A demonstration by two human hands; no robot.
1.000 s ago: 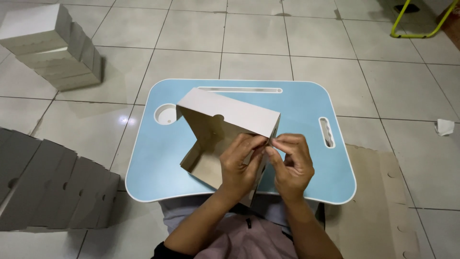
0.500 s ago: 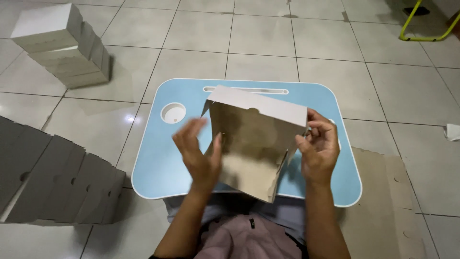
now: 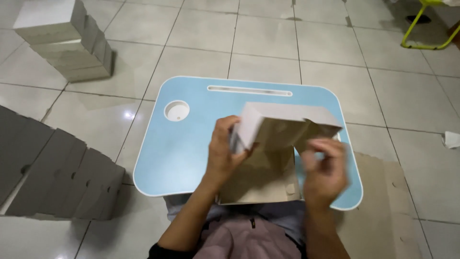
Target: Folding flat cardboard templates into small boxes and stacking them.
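Note:
A half-folded cardboard box (image 3: 275,139), grey-white outside and brown inside, is held above a light blue lap table (image 3: 191,144). My left hand (image 3: 225,151) grips the box's left corner, thumb on the outer face. My right hand (image 3: 326,170) is blurred and sits at the box's right side, fingers curled against a flap; whether it grips the flap is unclear. A brown flap of the box hangs down toward my lap.
The table has a round cup hole (image 3: 176,110) and a long slot (image 3: 249,90). Finished boxes (image 3: 62,41) are stacked on the tiled floor far left. Flat grey cardboard blanks (image 3: 52,177) lie fanned at left; brown cardboard (image 3: 383,216) at right. Yellow frame (image 3: 426,29) far right.
The box has been turned and lowered, its open brown inside now facing me. My left hand moved from open beside it to gripping its left corner; my right hand dropped lower on the right.

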